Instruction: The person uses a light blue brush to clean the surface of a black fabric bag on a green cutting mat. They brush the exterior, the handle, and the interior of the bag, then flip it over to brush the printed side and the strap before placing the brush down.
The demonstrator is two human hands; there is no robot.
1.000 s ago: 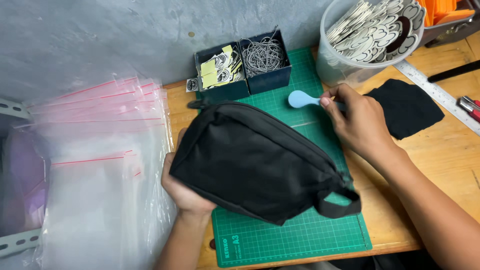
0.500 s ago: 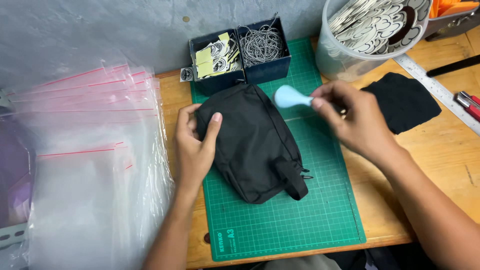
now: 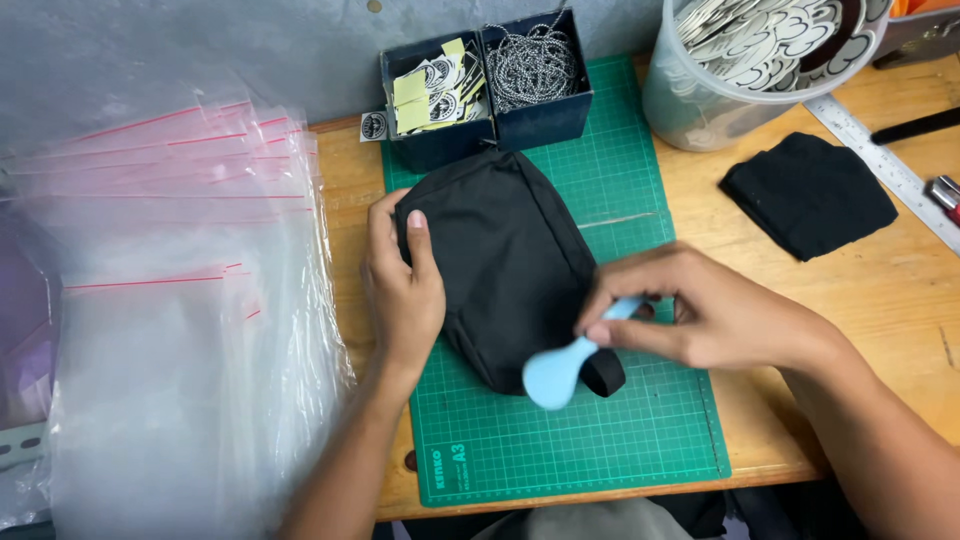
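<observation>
From the head view: left hand (image 3: pixel 405 295) laid flat, fingers spread loosely apart and clamped on nothing, pressing the left edge of the black pouch (image 3: pixel 510 260) down on the green cutting mat (image 3: pixel 600 440) of the desk (image 3: pixel 880 300). Right hand (image 3: pixel 715 318) with fingers pinched together on the handle of a pale blue spoon-shaped tool (image 3: pixel 555 372), rounded end hanging just off the pouch's near right corner, beside its strap loop. Pouch lying between both sets of fingers, long axis running away toward the divided box (image 3: pixel 487 90), nearer the left fingers, which touched it; clear bags (image 3: pixel 170 300) stacked further left.
</observation>
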